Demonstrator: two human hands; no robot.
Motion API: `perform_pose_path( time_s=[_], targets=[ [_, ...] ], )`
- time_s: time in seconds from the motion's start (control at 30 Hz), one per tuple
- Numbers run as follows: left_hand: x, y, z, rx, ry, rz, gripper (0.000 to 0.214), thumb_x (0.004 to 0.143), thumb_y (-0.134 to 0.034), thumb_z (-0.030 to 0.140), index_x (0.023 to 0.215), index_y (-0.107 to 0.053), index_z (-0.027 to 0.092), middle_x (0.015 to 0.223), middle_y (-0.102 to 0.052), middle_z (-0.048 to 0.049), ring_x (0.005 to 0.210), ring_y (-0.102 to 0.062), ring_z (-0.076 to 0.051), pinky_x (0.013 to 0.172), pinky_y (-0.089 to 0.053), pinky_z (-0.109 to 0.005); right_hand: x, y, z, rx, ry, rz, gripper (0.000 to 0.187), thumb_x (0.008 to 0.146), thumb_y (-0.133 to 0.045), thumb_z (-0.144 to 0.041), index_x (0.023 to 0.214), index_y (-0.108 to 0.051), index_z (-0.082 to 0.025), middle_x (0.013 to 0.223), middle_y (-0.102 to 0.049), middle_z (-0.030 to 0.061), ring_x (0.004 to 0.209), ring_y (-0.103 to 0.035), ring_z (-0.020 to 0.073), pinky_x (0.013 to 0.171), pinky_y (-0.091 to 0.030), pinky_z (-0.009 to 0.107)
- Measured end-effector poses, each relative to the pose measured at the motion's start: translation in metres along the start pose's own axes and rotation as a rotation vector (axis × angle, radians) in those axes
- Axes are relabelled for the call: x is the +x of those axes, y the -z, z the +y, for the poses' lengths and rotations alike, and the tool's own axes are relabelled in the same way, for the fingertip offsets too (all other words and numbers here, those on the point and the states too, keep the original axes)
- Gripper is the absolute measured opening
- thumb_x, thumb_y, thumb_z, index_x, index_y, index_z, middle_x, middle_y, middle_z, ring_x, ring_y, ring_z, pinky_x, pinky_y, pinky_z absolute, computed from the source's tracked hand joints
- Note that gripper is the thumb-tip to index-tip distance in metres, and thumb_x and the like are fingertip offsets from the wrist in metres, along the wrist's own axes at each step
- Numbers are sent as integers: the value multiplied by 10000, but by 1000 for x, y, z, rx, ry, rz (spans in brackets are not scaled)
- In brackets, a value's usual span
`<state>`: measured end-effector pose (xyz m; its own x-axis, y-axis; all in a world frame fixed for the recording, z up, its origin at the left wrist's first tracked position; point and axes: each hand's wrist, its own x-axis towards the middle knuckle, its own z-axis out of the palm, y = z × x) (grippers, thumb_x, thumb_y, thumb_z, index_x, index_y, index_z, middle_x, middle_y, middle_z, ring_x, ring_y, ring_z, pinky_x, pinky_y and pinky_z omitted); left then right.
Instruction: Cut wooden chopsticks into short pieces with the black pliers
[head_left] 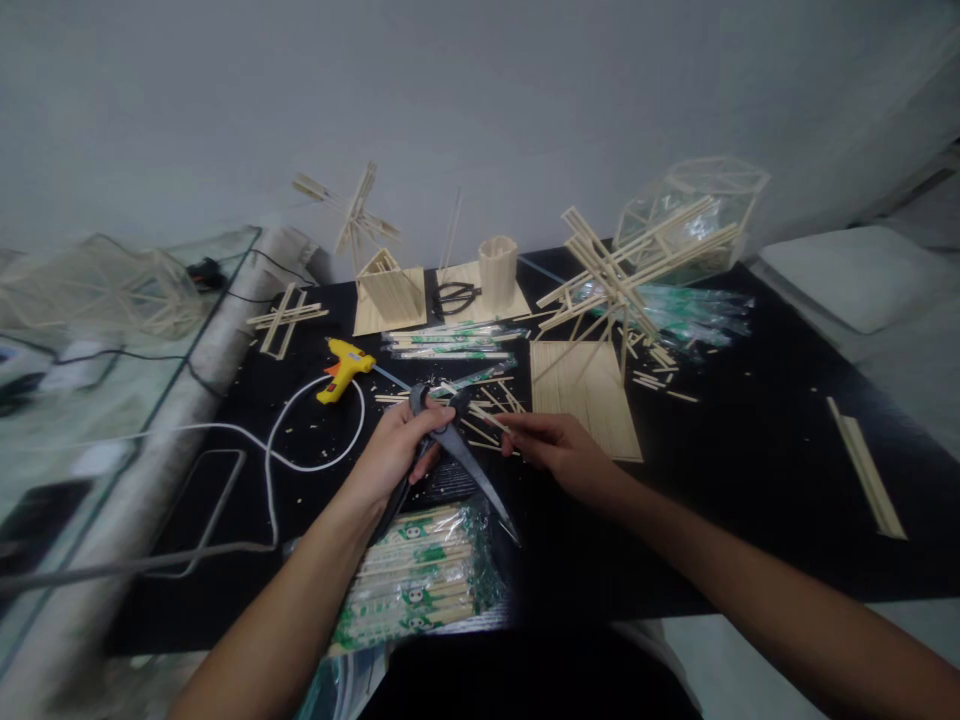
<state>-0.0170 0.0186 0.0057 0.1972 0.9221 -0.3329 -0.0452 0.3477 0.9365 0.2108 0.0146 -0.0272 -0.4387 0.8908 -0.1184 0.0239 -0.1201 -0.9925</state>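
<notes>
Though inside clear packaging [489,560], sticks [454,590] visible.

The dark grey, tapering metal hand tool [478,473] shines dully; the thin, pale wooden stick [489,415] looks matt; the clear, green-printed plastic packet [480,560], glossy, crinkled.

Thin pale wooden sticks [511,397] lie between yellow plastic glue gun [345,368] and pale rectangular wooden panel [581,398] on black rectangular table [750,480].

The hands [403,440] hold a dark tool [478,474] and wooden stick [489,416].
</notes>
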Motion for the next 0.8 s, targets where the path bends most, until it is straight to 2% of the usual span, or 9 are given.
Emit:
perform_pose_path(
  time_s=[0.2,0.47,0.67,0.8],
  targets=[
    [0,0,0,7,-4,16,313,838,-702,412,727,-514,187,347,-432,90,250,-299,-40,322,-177,-164,0,-2,2,16,-8,2,364,900,-612,-300,1215,-755,-186,803,-641,29,645,-444,129,599,-345,275],
    [-1,-5,-5,27,41,-31,289,803,-741,399,770,-544,189,447,-519,80,257,-333,-34,286,-158,-155,0,-1,2,33,-3,-7,360,906,-621,-330,1197,-764,-174,817,-641,37,641,-441,130,613,-354,288],
    [2,4,2,-2,0,20,321,842,-694,413,703,-509,191,330,-415,90,242,-291,-46,315,-180,-169,0,-1,4,-8,-2,6,374,905,-626,-340,1221,-756,-189,808,-653,22,643,-442,127,612,-349,272],
    [3,4,0,-19,25,-43,344,850,-685,419,671,-505,187,330,-408,86,247,-285,-40,329,-196,-173,0,-2,7,3,-3,8,389,911,-624,-339,1252,-744,-196,822,-658,33,627,-420,125,586,-326,271]
  ],
)
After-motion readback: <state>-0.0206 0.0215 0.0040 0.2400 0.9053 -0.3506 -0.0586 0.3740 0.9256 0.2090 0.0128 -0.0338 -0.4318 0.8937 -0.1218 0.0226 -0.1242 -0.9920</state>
